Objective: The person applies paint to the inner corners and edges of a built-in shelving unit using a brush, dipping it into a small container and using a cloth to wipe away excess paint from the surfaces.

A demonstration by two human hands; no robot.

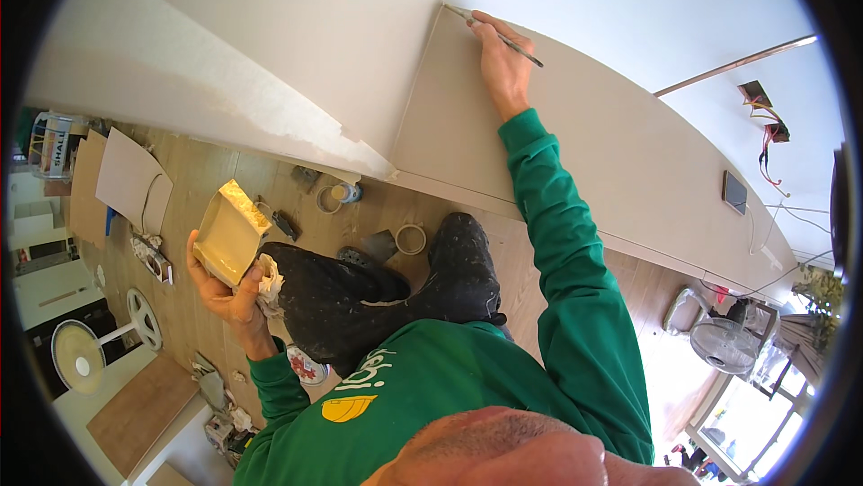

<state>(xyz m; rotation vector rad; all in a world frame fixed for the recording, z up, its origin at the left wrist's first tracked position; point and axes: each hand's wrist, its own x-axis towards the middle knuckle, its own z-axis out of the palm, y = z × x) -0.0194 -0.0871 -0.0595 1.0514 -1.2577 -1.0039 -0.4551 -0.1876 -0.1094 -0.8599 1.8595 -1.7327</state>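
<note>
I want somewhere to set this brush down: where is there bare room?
The beige ledge looks bare between the right hand and the dark phone; wet or dry, I cannot tell. A floor strip seen between the pale board and the left hand's tray looks free. Around the jar it's crowded.

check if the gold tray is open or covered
Open: the gold tray in the left hand shows its beige inside, with no lid over it.

A tilted gold-edged tray [244,205], tan inside, has a crumpled whitish wad [270,278] beside it; a thin paintbrush [525,53] slants well to its right.
</note>
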